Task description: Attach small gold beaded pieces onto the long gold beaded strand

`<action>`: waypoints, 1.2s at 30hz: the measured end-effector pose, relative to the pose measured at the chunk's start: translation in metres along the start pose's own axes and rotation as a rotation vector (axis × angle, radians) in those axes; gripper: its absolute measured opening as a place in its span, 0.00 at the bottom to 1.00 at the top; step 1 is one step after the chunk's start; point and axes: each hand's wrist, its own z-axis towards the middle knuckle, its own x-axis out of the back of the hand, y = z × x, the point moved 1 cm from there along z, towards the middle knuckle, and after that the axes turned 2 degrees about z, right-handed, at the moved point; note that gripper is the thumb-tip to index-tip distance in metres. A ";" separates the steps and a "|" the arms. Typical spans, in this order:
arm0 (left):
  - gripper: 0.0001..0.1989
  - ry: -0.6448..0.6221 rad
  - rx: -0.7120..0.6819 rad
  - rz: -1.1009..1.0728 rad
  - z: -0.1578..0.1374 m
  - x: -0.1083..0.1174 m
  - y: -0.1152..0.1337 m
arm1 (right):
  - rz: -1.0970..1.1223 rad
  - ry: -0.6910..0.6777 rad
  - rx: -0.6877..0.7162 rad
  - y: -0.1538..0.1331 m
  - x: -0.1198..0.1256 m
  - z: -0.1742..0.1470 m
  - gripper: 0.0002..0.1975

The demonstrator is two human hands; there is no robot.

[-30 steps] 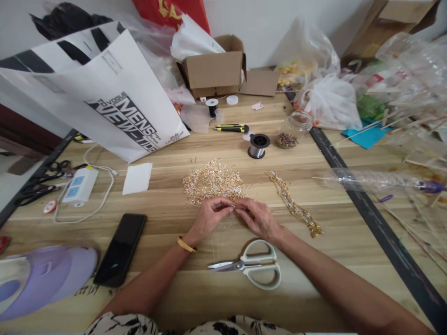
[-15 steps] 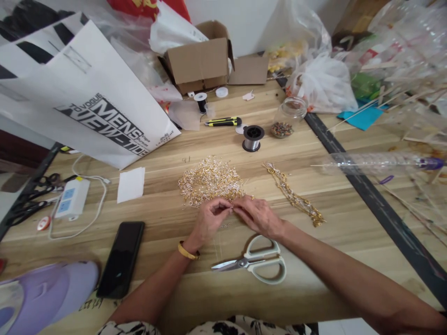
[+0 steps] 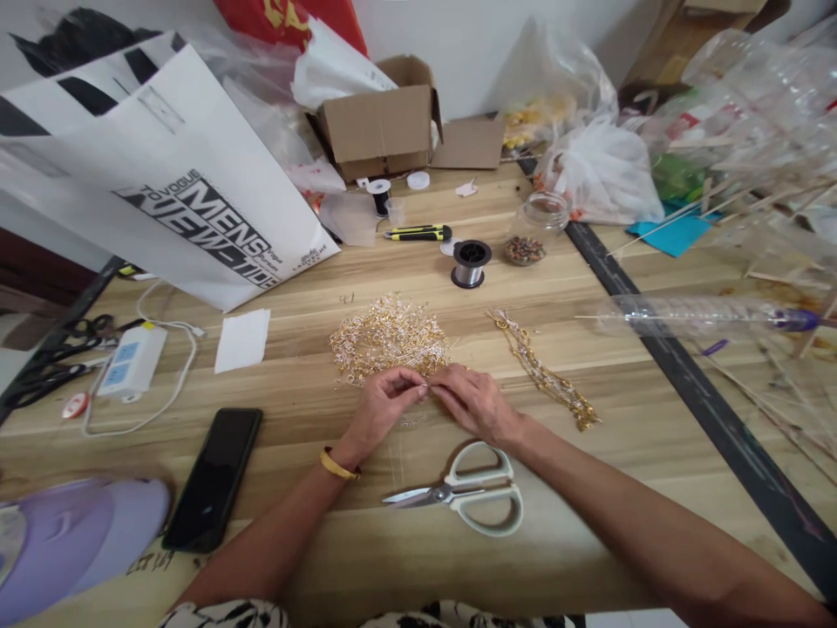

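Observation:
My left hand point(image 3: 384, 404) and my right hand point(image 3: 476, 399) meet fingertip to fingertip at the near edge of a pile of small gold and clear beads point(image 3: 385, 336). Both are closed in a pinch. A fine clear thread point(image 3: 394, 458) trails below my left hand, with a short row of tiny beads point(image 3: 413, 422) just under the fingers. What sits between my right fingertips is too small to make out. Scissors with pale handles point(image 3: 484, 488) lie below my hands, blades slightly apart. Right of the pile rest finished-looking gold beaded strands point(image 3: 546, 371).
Behind the beads stand a spool of wire point(image 3: 471, 263), a yellow-black box cutter point(image 3: 418, 233) and a jar of dark beads point(image 3: 527, 249). A phone point(image 3: 213, 480) and a power strip point(image 3: 131, 362) lie left. A large paper bag point(image 3: 196, 174) leans at back left.
The whole view has shifted slightly, so things sit a little further left and the back of the table shows lower. Both hands keep their pinch, with only slight finger movement.

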 end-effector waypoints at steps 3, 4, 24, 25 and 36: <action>0.09 -0.005 0.006 -0.001 0.000 0.001 -0.001 | 0.031 0.017 0.010 0.000 0.001 0.001 0.06; 0.09 -0.012 0.010 -0.004 0.001 0.001 -0.001 | 0.038 0.018 0.008 0.000 0.001 0.001 0.06; 0.10 -0.044 0.107 -0.328 0.004 0.001 -0.012 | 0.152 0.114 -0.076 -0.003 0.006 0.004 0.05; 0.10 -0.044 0.107 -0.333 0.003 0.001 -0.012 | 0.151 0.118 -0.072 -0.003 0.006 0.004 0.06; 0.11 -0.018 0.109 -0.355 0.004 0.002 -0.011 | 0.134 0.107 -0.066 -0.005 0.006 0.004 0.05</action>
